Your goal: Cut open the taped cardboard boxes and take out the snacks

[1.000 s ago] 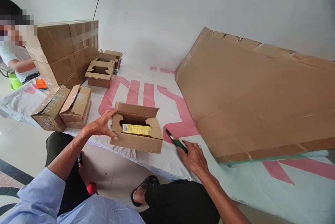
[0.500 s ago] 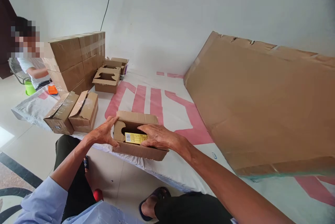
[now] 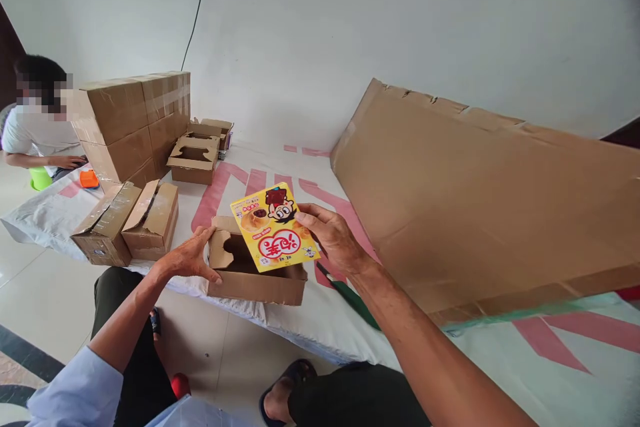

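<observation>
My right hand [image 3: 337, 237] pinches the right edge of a flat yellow snack box [image 3: 273, 234], its broad printed face turned toward me. The snack box is tilted above an open cardboard box [image 3: 260, 288] at the table's front edge. On the left end of that cardboard box rests my left hand [image 3: 185, 257], thumb on the near side and fingers at the far corner, gripping it. The snack box covers part of the opening, so the inside is only partly visible and looks dark.
Two cardboard boxes [image 3: 151, 217] stand to the left. Behind them are stacked taped cartons [image 3: 120, 104] and open boxes [image 3: 193, 170]. A large cardboard sheet [image 3: 475, 207] leans on the wall at right. A dark green item [image 3: 355, 300] lies under my right forearm. A person [image 3: 37, 127] sits at far left.
My right hand has lifted the yellow snack box out of the cardboard box and turned its broad face toward me. The left hand stays on the box's left end. The view has shifted slightly.
</observation>
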The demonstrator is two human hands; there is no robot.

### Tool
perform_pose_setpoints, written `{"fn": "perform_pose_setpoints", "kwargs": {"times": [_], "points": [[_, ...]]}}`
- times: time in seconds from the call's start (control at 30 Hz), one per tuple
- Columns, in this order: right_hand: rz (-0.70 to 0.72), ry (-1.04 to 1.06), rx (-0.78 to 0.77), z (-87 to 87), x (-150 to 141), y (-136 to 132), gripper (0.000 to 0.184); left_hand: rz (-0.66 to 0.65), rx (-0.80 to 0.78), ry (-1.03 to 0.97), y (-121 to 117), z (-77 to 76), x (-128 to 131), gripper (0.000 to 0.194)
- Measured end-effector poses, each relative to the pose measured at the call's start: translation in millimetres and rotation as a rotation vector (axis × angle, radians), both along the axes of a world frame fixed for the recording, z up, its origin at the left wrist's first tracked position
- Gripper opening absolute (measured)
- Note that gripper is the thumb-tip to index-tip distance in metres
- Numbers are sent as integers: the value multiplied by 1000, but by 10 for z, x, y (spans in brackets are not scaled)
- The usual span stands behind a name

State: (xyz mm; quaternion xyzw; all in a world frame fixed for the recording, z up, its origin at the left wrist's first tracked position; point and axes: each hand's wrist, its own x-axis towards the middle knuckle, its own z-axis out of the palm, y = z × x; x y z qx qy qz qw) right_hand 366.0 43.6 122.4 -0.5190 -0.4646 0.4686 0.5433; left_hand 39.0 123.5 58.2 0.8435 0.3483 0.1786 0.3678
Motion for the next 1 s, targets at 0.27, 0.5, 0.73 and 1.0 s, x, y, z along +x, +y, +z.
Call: {"fn": "perform_pose_setpoints", "kwargs": {"times": [0.27, 0.5, 0.73, 1.0], "points": [[6, 151, 68, 71, -198, 183, 49, 115, -8, -223, 45, 377, 44, 111], [354, -73, -130, 360, -297, 313, 68, 177, 21, -369, 194, 1079, 259, 76], [206, -187, -113, 242, -134, 651, 68, 67, -136, -269, 267, 1082, 348, 48], [135, -47, 59, -464, -353, 731, 63, 432, -453, -1000, 259, 307, 561, 56]]}}
